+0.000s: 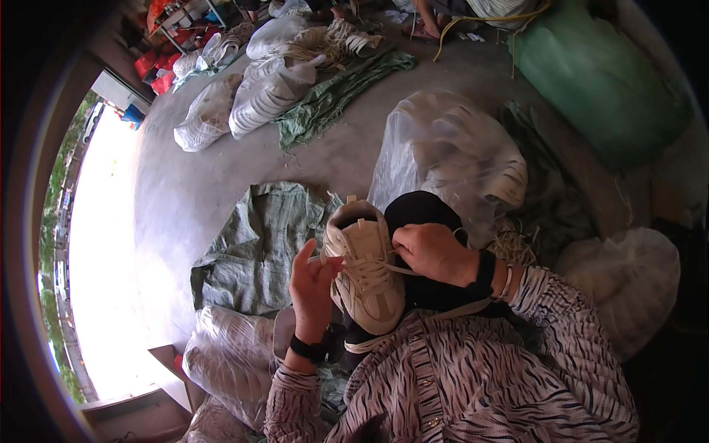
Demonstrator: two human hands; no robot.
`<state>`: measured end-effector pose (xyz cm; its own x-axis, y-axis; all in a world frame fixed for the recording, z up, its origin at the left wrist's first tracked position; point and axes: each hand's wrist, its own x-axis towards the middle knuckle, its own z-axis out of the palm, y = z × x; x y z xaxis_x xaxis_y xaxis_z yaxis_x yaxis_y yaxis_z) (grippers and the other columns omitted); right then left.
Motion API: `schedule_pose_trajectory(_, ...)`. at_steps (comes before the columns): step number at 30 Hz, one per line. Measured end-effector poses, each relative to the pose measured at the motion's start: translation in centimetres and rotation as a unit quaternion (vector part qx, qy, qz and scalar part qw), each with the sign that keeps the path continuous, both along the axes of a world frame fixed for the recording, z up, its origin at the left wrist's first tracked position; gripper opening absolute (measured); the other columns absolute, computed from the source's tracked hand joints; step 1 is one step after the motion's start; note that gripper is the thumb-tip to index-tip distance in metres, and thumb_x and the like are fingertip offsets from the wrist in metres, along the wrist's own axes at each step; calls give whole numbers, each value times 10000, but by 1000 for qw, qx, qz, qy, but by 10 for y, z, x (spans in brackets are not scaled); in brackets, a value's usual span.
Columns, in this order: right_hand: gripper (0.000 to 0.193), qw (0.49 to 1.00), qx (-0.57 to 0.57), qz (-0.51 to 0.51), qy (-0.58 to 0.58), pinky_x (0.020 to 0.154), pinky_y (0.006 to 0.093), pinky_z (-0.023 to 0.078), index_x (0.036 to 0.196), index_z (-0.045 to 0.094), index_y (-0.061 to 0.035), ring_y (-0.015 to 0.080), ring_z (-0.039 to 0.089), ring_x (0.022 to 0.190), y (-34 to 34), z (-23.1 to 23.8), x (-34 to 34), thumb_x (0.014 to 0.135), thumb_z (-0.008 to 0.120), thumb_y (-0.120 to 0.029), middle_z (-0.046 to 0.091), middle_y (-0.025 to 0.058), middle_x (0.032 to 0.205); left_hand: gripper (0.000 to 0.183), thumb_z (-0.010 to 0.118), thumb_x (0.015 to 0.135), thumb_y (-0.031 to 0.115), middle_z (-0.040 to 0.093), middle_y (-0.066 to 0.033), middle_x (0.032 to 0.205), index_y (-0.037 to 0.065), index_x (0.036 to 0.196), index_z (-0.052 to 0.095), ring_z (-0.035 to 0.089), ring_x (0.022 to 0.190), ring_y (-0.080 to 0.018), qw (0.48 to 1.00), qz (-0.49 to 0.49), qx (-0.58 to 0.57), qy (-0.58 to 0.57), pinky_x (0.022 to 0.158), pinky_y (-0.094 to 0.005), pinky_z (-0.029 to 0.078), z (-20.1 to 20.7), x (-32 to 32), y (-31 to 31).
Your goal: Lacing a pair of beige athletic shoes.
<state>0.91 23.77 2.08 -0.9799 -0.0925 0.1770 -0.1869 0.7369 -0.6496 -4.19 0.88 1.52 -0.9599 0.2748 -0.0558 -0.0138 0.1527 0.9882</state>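
A beige and cream lace-up sneaker (378, 306) rests on my lap, its toe toward me and its opening facing away. My left hand (313, 288) is at the shoe's left side, thumb and fingers pinching the pale shoelace (367, 270) near the eyelets. On the other side, my right hand (437, 253) is closed, its fingertips by the lace where it runs out to the right; its palm side is hidden. Dark cloth (422, 209) covers my leg behind and under the right hand.
A clear plastic bag (450, 148) of pale shoe parts stands ahead. Green woven sacking (247, 255) lies on the left, above another filled plastic bag (229, 358). A large green sack (594, 81) is at far right. More bags (266, 96) lie farther off, near a bright doorway (111, 258).
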Motion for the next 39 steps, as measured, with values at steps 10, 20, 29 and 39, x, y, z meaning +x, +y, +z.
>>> schedule_pose_trajectory(10, 63, 996, 87, 31, -1, 583, 388, 497, 767, 533, -27, 313, 608, 679, -9, 2, -1, 769, 570, -78, 586, 122, 736, 198, 554, 897, 154, 623, -39, 729, -11, 816, 626, 546, 606, -114, 978, -151, -114, -82, 574, -227, 423, -1, 3, -16)
schedule_pose_trajectory(20, 99, 994, 54, 97, 1, 606, 380, 490, 810, 531, -45, 303, 603, 713, 2, -4, -11, 756, 604, -84, 585, 95, 761, 132, 575, 871, 119, 609, -34, 714, 3, 901, 631, 547, 656, -88, 998, 2, -23, 53, 604, -240, 446, -10, -1, -5)
schedule_pose_trajectory(29, 83, 994, 29, 97, -29, 630, 384, 491, 822, 556, -47, 305, 608, 730, 1, 1, -12, 762, 594, -89, 605, 93, 791, 140, 636, 818, 129, 599, -40, 689, -5, 779, 639, 524, 632, -77, 990, -63, -124, 10, 576, -235, 426, -12, -6, -13)
schedule_pose_trajectory(39, 104, 989, 67, 123, -39, 619, 388, 494, 828, 555, -51, 299, 599, 752, 6, 4, -12, 737, 601, -73, 588, 106, 895, 141, 649, 777, 136, 599, -80, 652, 12, 727, 603, 577, 580, -171, 981, -51, -181, 55, 556, -294, 453, -4, -13, 2)
